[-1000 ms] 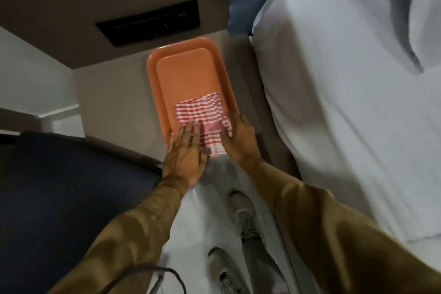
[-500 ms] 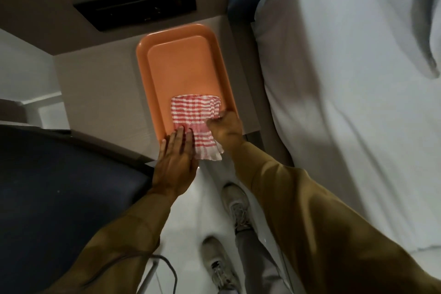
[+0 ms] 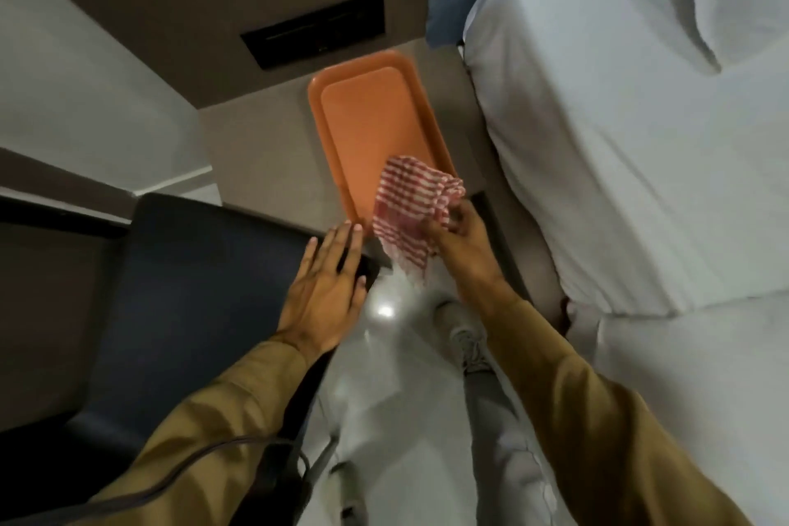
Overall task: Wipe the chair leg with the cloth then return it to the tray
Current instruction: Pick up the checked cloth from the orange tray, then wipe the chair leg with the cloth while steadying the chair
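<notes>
A red-and-white checked cloth [image 3: 410, 209] hangs bunched over the near right corner of the orange tray [image 3: 367, 115], which lies on a beige bedside surface. My right hand [image 3: 459, 235] is shut on the cloth's right side and holds it lifted off the tray. My left hand [image 3: 326, 282] lies flat with fingers spread on the corner of the dark chair seat [image 3: 183, 303] at the left. The chair's legs are hidden under the seat.
A bed with white sheets [image 3: 632, 132] fills the right side. A black slot panel [image 3: 314, 30] sits in the brown wall behind the tray. My shoes [image 3: 463, 333] stand on the glossy white floor between chair and bed. A cable [image 3: 192, 461] crosses my left sleeve.
My right hand has gathered the cloth and raised it from the tray. My left hand has left the cloth and moved back onto the chair seat. The view has shifted right.
</notes>
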